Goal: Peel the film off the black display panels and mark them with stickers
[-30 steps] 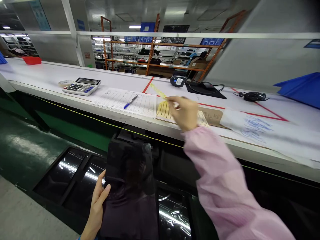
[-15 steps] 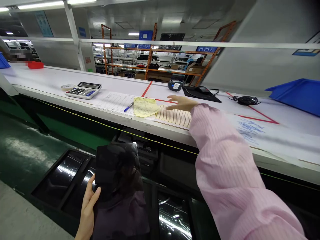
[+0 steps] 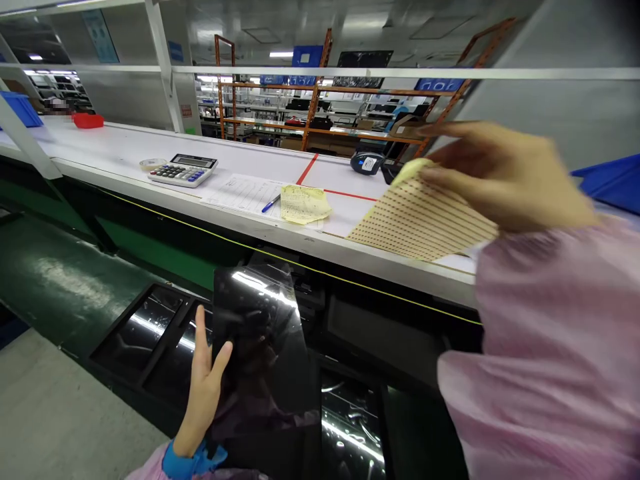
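Observation:
My left hand (image 3: 204, 387) grips the left edge of a glossy black panel (image 3: 267, 373), thumb on its front and index finger stretched upward. The panel stands tilted in front of the bench. Over the bench's front edge, my right hand (image 3: 515, 177), blurred by motion, pinches a yellowish sheet with rows of small dots (image 3: 420, 217) by its upper corner. That sheet is lifted and curls at the top. To its left lie a crumpled yellow note (image 3: 305, 203), a blue pen (image 3: 271, 203) and a printed form (image 3: 243, 193).
A calculator (image 3: 184, 171), a tape roll (image 3: 153, 164) and a scanner (image 3: 367, 162) stand on the white bench (image 3: 260, 160). Below it lies a black tray (image 3: 143, 383) with shiny panels in compartments. Blue bins (image 3: 613, 183) flank the bench at both ends.
My right hand has taken hold of the dotted sheet, raising it off the bench and toward me to the right. My left index finger has straightened; the panel has tilted slightly. The view shifted.

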### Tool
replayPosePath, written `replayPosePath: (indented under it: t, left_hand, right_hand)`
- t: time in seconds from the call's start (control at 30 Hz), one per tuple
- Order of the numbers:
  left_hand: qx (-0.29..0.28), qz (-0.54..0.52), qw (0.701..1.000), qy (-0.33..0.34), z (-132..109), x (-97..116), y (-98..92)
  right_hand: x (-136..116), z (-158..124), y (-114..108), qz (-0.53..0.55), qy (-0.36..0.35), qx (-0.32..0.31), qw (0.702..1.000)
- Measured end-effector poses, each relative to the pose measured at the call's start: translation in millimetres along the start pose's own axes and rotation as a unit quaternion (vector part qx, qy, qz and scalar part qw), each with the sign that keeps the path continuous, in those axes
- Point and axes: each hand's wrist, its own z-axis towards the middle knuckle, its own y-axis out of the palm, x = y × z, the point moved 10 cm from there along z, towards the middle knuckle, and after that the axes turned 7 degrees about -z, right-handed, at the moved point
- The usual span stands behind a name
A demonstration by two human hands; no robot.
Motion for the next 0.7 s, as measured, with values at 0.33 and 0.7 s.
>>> replayPosePath:
  t: [0.33, 0.7]
  left_hand:
    - [-0.195, -0.094, 0.974, 0.063, -37, 73, 60.3]
    - [-0.236, -0.067, 0.965, 0.089, -77, 99, 59.2]
  right_hand:
    - [-132, -169, 63, 0.115, -0.043, -0.092, 0.988]
    - [-131, -195, 79, 0.260, 0.071, -0.160, 0.950]
